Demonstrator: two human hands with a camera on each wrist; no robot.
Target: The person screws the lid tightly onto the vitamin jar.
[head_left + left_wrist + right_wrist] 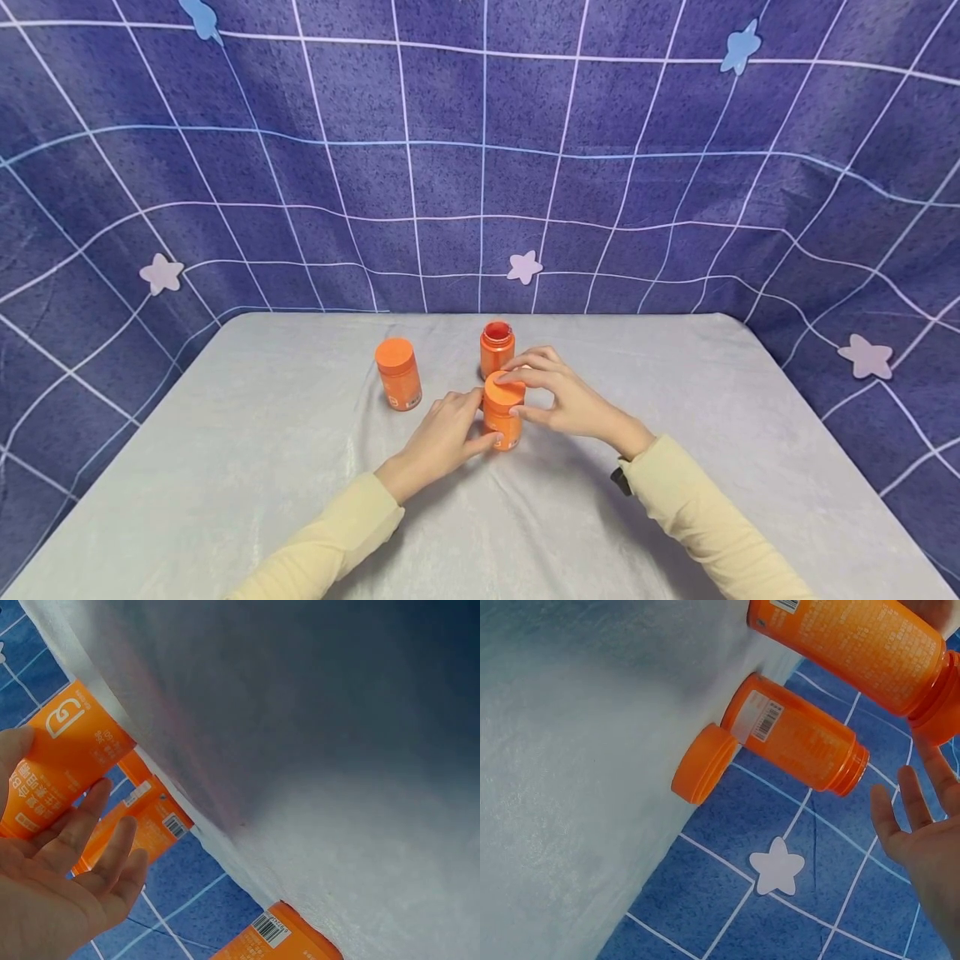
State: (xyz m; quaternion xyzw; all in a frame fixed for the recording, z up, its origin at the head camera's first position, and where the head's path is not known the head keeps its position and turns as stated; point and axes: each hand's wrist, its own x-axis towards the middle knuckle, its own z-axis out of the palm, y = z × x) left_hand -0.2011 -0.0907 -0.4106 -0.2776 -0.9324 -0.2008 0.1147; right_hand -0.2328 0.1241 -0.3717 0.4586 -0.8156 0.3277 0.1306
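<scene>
An orange lidded bottle (504,427) (64,754) (847,645) stands upright at the middle of the table. My left hand (442,435) (64,877) grips its body low down, thumb on the near side and fingers behind. At its orange lid (504,387) (941,712) is my right hand (573,404) (934,832), with the thumb on one side and fingertips at the top and far edge; the other fingers are spread. Just behind stands an open orange bottle (496,354) (142,832) (795,739) without a lid. A loose orange lid (705,763) lies beside it in the right wrist view.
Another lidded orange bottle (399,375) (277,937) stands to the left, beyond my left hand. A pale cloth covers the table (225,450). Behind it hangs a blue curtain (450,175) with grid lines and stars.
</scene>
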